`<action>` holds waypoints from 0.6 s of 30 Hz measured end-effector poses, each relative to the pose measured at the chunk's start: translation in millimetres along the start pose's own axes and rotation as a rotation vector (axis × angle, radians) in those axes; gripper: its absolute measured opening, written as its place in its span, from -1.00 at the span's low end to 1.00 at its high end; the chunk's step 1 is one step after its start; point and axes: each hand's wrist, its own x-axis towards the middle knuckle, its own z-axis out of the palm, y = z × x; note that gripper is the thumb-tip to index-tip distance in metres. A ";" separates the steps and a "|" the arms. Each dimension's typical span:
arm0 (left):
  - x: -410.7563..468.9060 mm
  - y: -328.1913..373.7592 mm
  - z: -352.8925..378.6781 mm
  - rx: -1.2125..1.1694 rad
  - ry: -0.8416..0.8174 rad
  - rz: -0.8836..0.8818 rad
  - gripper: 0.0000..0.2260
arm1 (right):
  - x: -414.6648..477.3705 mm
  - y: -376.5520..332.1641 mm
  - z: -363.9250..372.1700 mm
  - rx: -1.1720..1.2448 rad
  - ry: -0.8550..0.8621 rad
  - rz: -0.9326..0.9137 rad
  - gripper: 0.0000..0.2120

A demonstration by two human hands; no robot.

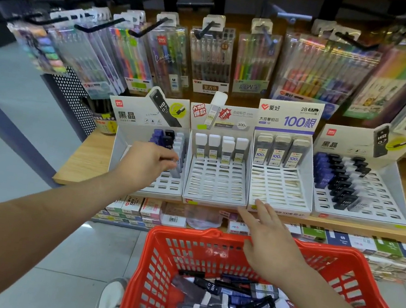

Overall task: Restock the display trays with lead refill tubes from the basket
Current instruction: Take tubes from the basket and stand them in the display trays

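my left hand [144,164] pinches a grey tube [176,169] over the far-left tray [120,149]. i'd keep it upright, line it up with a free slot beside the row, then press straight down. my right hand [270,241] hangs released, fingers spread, above the basket [159,251], where loose tubes [216,306] lie. my fingers hide the slot, and the basket's near end is cut off.
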 end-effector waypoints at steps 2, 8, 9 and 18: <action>-0.4 -1.6 2.6 0.038 -0.023 0.040 -0.81 | 0.5 0.9 1.0 0.003 0.003 -0.008 -0.33; 7.9 -6.5 8.0 0.056 -0.011 -0.015 -0.85 | 1.8 5.2 3.7 0.014 -0.008 -0.015 -0.38; 8.1 -5.5 8.2 0.099 -0.013 0.015 -0.86 | 2.0 6.1 4.3 0.016 -0.011 -0.017 -0.38; 2.5 14.3 6.1 0.223 0.071 0.159 -0.76 | -14.4 15.1 4.0 0.193 0.203 -0.095 -0.47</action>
